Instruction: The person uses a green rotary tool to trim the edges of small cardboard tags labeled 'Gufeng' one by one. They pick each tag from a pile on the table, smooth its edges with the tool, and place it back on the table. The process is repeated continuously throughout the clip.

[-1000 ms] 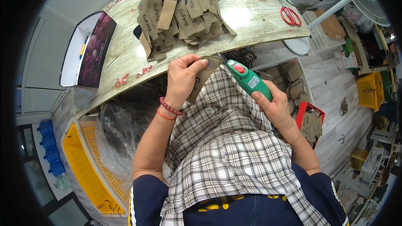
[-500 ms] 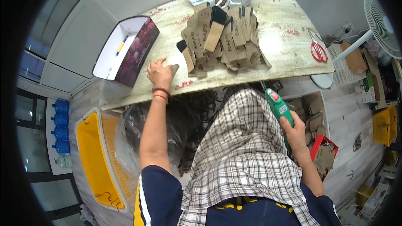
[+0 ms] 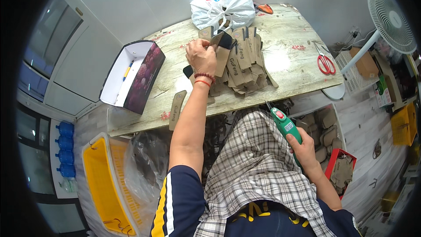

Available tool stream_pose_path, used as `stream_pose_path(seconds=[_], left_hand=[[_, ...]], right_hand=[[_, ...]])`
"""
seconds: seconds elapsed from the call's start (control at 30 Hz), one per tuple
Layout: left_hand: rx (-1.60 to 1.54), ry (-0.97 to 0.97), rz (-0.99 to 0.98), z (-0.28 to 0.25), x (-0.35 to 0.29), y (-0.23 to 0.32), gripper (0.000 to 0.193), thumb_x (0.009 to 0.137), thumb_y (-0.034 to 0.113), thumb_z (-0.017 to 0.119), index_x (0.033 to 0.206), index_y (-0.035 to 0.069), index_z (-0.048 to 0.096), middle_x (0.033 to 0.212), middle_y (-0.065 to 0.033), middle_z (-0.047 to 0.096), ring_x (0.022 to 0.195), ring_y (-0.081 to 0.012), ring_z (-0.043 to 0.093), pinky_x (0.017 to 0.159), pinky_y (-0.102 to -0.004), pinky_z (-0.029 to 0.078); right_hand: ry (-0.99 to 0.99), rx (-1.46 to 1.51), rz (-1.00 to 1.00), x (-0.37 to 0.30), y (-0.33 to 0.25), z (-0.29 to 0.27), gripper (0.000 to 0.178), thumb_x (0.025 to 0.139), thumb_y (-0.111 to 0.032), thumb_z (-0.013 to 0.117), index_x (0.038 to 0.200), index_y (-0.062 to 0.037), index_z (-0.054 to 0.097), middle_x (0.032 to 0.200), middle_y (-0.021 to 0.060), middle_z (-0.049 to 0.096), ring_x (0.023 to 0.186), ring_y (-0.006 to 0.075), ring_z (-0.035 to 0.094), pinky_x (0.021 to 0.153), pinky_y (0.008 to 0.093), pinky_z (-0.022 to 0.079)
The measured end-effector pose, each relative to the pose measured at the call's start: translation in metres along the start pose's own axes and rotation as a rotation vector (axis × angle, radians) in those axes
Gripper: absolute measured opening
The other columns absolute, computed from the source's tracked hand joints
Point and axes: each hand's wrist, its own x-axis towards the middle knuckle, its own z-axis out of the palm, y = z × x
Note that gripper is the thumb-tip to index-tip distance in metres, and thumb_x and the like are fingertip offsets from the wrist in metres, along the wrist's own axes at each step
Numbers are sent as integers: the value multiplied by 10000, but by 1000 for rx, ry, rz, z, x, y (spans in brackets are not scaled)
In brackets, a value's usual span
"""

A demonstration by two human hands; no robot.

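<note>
Tan strips (image 3: 243, 72) were heaped in an overlapping pile on the table (image 3: 302, 72), some of them tipped with black. The upper left part of the pile was being touched by the left hand (image 3: 201, 57), its fingers bent and drawn close together beside a black-tipped strip; whether a strip was pinched there could not be told. A single strip (image 3: 176, 109) was laid apart from the pile, near the front edge of the table, just left of the left forearm. A green tool (image 3: 285, 125) with a red button was held in the right hand (image 3: 304, 147), the fingers wrapped around its body and its thin metal tip pointed toward the table's front edge. A white plastic bag (image 3: 208, 11) was set behind the pile, red-handled scissors (image 3: 326, 64) were placed to the right, and a pen (image 3: 128, 71) was contained in an open box (image 3: 147, 79) at the left.
</note>
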Motion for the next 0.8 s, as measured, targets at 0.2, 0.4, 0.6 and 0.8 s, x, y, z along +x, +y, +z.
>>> stream_pose_path(seconds=[0.2,0.4,0.6,0.8], left_hand=[[-969,61,-234,-55,-12,45,191,835,-71,606,1010,-1,636,872,-41,663,751,-82,578,704,-220,477],[-1382,-265,-709,-71,-113,81,40,898,54,617,924,29,634,856,-12,665,688,-55,581,606,-194,455],[-1395,-336,-898,-55,-167,89,56,868,65,665,891,24,635,807,-43,676,672,-102,628,602,-224,501],[-1360,-329,-958,-42,-179,92,87,860,64,670,917,14,628,824,-56,683,695,-125,642,642,-248,516]], right_hand=[[79,8,-135,4,-30,-3,357,873,-291,679,1068,-2,605,640,26,562,523,73,499,495,256,415],[61,-57,-203,7,-55,3,372,884,-309,665,1091,-7,601,721,69,610,602,120,539,565,281,450],[39,-13,-70,-4,-36,-4,400,880,-354,668,1070,-6,612,702,50,608,604,97,537,552,274,442],[50,-1,-10,-9,-26,-7,387,881,-343,669,1055,-1,618,689,41,596,601,91,531,552,268,437]])
